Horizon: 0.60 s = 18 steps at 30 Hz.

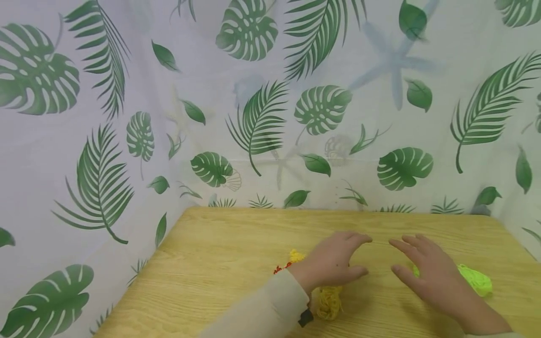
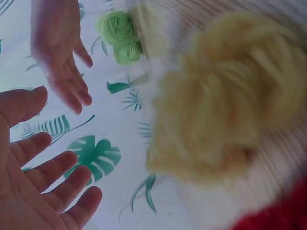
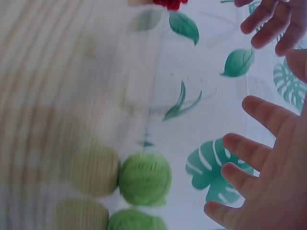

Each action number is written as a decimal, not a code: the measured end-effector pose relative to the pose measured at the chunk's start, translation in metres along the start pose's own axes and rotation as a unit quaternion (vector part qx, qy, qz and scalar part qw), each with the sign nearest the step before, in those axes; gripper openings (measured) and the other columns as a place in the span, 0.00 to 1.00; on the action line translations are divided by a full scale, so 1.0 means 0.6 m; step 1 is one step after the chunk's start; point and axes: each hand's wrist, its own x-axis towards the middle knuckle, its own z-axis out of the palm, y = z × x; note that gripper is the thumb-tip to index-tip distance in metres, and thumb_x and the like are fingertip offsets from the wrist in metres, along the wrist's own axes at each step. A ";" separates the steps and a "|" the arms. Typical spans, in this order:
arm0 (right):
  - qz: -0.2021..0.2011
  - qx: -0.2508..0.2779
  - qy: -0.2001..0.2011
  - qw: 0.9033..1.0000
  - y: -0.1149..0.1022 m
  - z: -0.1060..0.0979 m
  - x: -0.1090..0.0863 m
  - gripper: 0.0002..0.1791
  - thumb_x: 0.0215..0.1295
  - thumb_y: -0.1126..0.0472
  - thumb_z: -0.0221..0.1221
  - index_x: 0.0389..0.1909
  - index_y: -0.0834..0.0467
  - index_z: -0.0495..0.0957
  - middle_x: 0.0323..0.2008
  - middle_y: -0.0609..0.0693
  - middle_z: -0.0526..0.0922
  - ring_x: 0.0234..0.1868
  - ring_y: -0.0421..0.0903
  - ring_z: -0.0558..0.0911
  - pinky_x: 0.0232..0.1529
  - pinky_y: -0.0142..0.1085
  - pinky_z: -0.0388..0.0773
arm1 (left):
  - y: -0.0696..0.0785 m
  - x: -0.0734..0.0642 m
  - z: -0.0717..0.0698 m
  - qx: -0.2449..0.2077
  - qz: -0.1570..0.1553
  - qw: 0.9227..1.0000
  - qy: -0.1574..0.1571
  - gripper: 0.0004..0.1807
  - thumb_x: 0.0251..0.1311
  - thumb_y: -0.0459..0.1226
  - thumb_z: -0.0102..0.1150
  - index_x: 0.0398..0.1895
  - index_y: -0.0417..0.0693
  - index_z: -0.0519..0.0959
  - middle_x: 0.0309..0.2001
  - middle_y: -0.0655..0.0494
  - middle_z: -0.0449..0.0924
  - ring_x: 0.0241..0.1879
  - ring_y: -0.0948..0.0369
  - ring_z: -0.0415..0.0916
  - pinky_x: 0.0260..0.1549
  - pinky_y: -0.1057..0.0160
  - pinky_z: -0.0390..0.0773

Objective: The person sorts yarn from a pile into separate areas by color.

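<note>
"Cream long sleeve (image 1: 262, 310) closest to us, running up to the left hand (image 1: 331, 263). How much room has that hand?"

"Beyond its fingertips, pale wood-grain tabletop (image 1: 236, 234) runs on to a straight far edge, where white cloth printed with green leaves (image 1: 270, 70) rises. On the hand's outer side, the table's slanting edge lies well apart."

"And towards the right hand (image 1: 439, 277)?"

"Wood shows between them; their fingertips face each other, apart."

"Gripping anything?"

"No, both are released. The left holds its palm inward, fingers lightly bent, thumb lower; the right mirrors it, fingers spread."

"So where's the yarn?"

"One soft pale-yellow ball of yarn (image 1: 328, 304) lies just on the left hand's near side, beside a small black piece (image 1: 305, 318) at the wrist. Red yarn (image 1: 282, 268) and brighter yellow yarn (image 1: 297, 256) peep out past that wrist. Two round lime-green yarn balls (image 1: 475, 280) sit by the right hand's outer side, partly hidden behind it."

"Touching it?"

"From here, I can't tell."
</note>
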 end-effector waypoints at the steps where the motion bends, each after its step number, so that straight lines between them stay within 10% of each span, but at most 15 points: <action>1: -0.005 -0.002 0.002 1.000 -0.006 0.005 0.003 0.28 0.69 0.48 0.62 0.66 0.56 0.74 0.63 0.67 0.72 0.67 0.74 0.62 0.56 0.72 0.59 | -0.006 -0.010 -0.003 0.004 0.002 1.000 0.005 0.35 0.68 0.55 0.61 0.76 0.65 0.63 0.71 0.69 0.65 0.69 0.67 0.63 0.65 0.65 0.66; 18: -0.056 -0.069 -0.054 0.995 -0.062 0.070 0.026 0.34 0.59 0.41 0.69 0.65 0.49 0.77 0.63 0.58 0.76 0.67 0.67 0.67 0.58 0.70 0.63 | -0.106 -0.138 0.017 0.125 -0.009 0.990 0.060 0.30 0.67 0.51 0.61 0.71 0.59 0.69 0.67 0.58 0.71 0.65 0.58 0.67 0.64 0.55 0.69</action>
